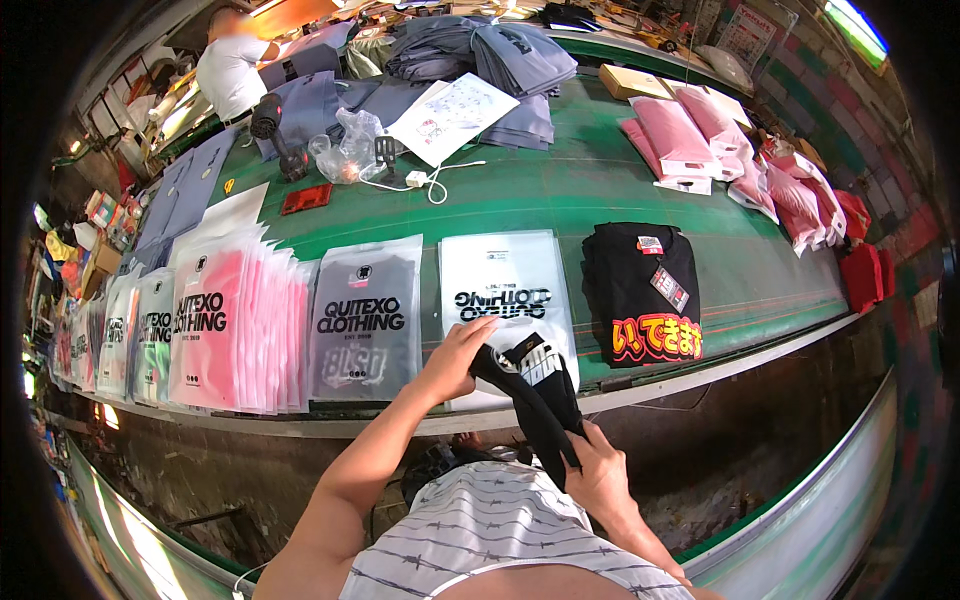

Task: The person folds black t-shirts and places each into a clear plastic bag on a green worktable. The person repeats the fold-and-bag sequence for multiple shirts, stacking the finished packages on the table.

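A folded black garment (544, 401) with a pale print is between my hands at the table's front edge. My left hand (459, 358) is at its upper left end, by the opening of a frosted plastic bag (499, 262); whether the fingers grip the bag, the cloth or both is unclear. My right hand (596, 466) grips the garment's lower end. The bag lies flat on a stack of similar bags, its lettering upside down. On the right is a folded black T-shirt (651, 289) with a hang tag and yellow-and-red print. Left of the bag lies a bagged dark garment (367, 319).
Bagged pink garments (225, 322) and other bagged garments line the left front. Pink packages (675, 142) lie at the back right. A heat gun (279, 135), white cable (437, 180), printed sheet (454, 116) and grey fabric piles (517, 60) are farther back. A person (232, 71) stands at the far left.
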`<action>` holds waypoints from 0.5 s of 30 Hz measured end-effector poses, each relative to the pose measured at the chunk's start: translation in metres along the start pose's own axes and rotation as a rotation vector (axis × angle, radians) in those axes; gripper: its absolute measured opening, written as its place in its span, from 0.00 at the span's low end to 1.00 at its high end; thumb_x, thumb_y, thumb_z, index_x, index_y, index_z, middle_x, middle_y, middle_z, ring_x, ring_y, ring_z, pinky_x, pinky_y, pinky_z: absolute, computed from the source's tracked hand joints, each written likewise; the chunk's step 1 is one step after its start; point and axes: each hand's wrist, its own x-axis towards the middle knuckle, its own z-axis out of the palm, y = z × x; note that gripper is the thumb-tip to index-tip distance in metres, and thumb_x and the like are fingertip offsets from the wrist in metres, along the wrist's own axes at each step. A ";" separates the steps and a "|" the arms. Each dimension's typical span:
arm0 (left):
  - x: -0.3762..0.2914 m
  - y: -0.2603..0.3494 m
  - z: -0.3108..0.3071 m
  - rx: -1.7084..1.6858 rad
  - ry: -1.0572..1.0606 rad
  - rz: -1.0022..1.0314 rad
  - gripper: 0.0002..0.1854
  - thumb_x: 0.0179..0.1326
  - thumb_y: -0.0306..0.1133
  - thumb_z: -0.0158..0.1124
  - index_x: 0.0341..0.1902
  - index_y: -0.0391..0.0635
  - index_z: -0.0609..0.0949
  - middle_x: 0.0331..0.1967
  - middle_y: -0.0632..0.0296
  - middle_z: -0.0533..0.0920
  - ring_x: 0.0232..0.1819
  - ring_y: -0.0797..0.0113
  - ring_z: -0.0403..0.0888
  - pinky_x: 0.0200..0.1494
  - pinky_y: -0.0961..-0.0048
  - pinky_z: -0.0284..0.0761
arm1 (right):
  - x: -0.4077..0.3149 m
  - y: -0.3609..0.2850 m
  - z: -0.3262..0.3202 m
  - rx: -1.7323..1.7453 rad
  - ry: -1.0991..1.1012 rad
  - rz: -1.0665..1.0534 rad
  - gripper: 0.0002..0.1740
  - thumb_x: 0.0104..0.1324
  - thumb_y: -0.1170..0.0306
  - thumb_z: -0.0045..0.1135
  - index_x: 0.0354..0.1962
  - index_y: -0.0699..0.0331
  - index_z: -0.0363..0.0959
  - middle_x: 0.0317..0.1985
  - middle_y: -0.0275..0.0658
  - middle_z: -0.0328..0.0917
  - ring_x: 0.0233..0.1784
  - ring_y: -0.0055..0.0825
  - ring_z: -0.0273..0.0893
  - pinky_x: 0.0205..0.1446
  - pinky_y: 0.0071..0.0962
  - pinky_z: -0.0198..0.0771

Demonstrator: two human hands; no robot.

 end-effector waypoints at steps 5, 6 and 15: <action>-0.002 0.014 0.004 0.061 0.124 0.133 0.45 0.39 0.12 0.62 0.70 0.40 0.70 0.75 0.61 0.67 0.58 0.48 0.73 0.61 0.61 0.76 | -0.002 -0.013 0.023 -0.065 0.030 -0.045 0.28 0.48 0.81 0.59 0.50 0.68 0.79 0.54 0.53 0.77 0.34 0.54 0.84 0.39 0.45 0.84; -0.003 0.018 0.004 0.074 0.140 0.151 0.44 0.40 0.11 0.60 0.70 0.39 0.70 0.75 0.61 0.67 0.57 0.48 0.73 0.60 0.61 0.76 | -0.003 -0.013 0.028 -0.068 0.087 -0.044 0.27 0.47 0.81 0.59 0.50 0.68 0.79 0.54 0.53 0.77 0.33 0.53 0.84 0.38 0.45 0.84; -0.010 0.023 0.008 0.035 0.190 0.255 0.45 0.41 0.12 0.61 0.71 0.37 0.70 0.76 0.54 0.66 0.60 0.46 0.73 0.60 0.58 0.73 | 0.017 -0.024 0.049 -0.181 0.058 -0.045 0.28 0.48 0.80 0.60 0.52 0.67 0.78 0.58 0.52 0.73 0.31 0.52 0.84 0.35 0.44 0.83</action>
